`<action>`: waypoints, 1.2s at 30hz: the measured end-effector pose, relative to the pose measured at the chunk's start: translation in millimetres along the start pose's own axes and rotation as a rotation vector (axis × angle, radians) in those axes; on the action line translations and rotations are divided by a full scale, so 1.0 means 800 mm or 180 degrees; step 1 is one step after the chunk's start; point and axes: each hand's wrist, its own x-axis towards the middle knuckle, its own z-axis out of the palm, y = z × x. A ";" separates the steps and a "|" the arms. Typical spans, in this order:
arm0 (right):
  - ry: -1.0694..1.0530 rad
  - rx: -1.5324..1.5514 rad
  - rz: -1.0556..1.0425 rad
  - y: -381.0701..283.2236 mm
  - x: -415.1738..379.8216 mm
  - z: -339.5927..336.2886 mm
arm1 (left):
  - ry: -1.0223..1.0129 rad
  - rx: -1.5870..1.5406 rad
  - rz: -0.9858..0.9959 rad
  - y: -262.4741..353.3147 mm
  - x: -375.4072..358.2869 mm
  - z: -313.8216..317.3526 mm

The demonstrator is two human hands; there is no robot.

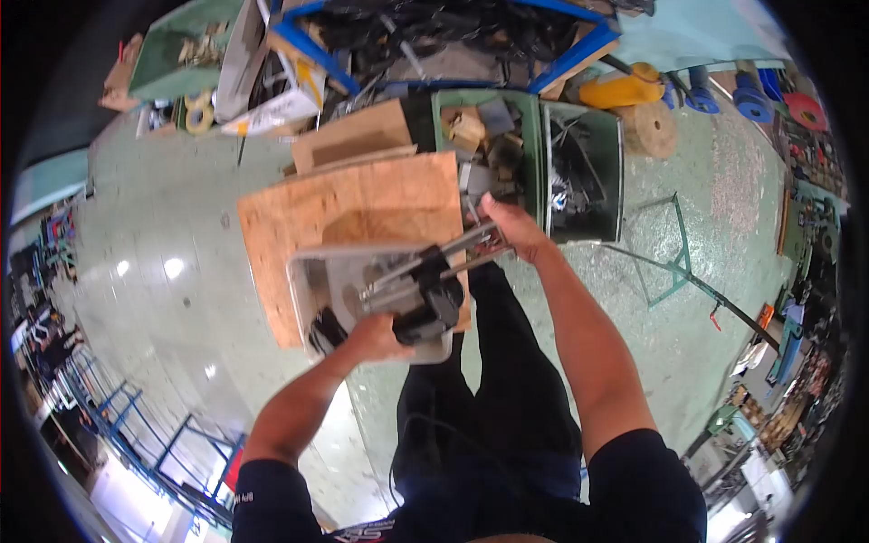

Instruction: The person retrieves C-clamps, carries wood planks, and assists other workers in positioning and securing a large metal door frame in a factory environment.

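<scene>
Between my two hands is a black and silver device with long parallel metal rods (425,285); its exact kind I cannot make out. My left hand (376,339) is closed on its dark lower body. My right hand (514,228) grips the far end of the rods, at the upper right. The device sits tilted over a pale plastic tub (295,285), and its rods hide part of the inside. Another black object (326,331) lies in the tub's near left corner. Under the tub is a plywood board (272,226).
Beyond the board stand a green bin (534,136) with mixed scraps and a dark bin (621,181) with metal pieces. A cardboard box (353,136) is behind the plywood. A green metal stand (681,264) is on the floor at right, near a large spool (650,129).
</scene>
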 end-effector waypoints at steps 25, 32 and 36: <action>0.0694 0.0440 -0.0588 0.012 -0.211 -0.016 | 0.0302 -0.3158 -0.0193 0.349 0.147 -0.053; 0.0390 0.0241 -0.0349 -0.041 -0.285 -0.070 | -0.0154 -0.3122 0.0657 0.393 0.118 -0.053; 0.0351 0.0262 0.0126 -0.083 -0.331 -0.090 | -0.0295 -0.3871 0.0958 0.431 0.099 -0.040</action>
